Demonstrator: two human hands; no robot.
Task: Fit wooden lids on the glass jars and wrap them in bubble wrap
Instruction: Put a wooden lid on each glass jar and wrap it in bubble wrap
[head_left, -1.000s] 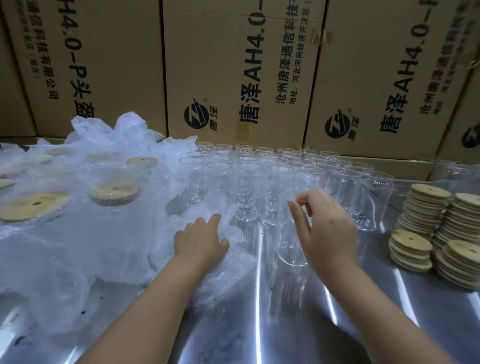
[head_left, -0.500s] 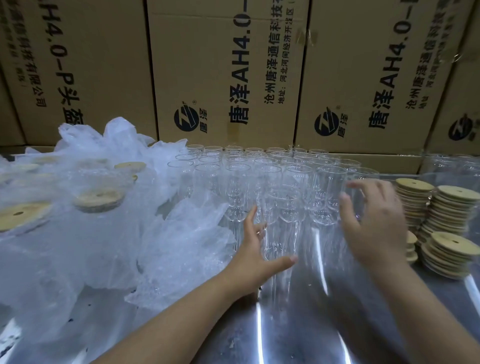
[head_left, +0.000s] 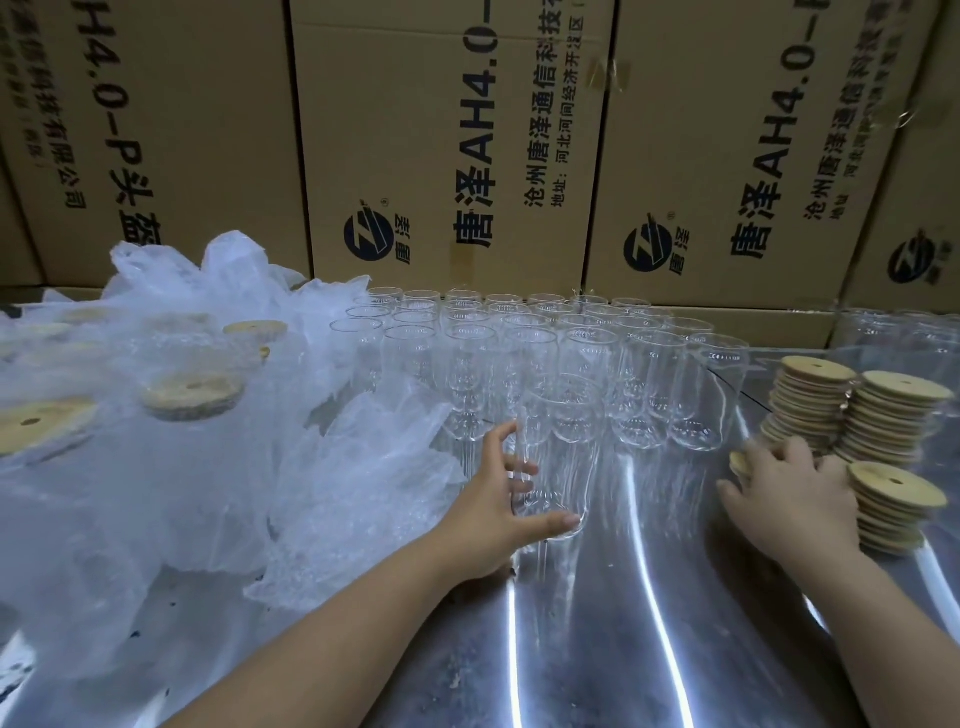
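Lid-fitting is in hand. At centre frame the left hand (head_left: 498, 499) curls round one jar (head_left: 561, 452) standing on the worktop (head_left: 623, 623). At right, the right hand (head_left: 789, 493) pinches a lid (head_left: 738, 462) by the lid stacks (head_left: 893, 415). The next move calls for bringing that lid over the jar's mouth and seating it level.

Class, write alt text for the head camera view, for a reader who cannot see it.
A person's left hand grips a clear glass jar on a shiny metal table, while the right hand touches a low stack of wooden lids. Rows of empty jars stand behind, taller lid stacks to the right, bubble wrap heaped on the left.
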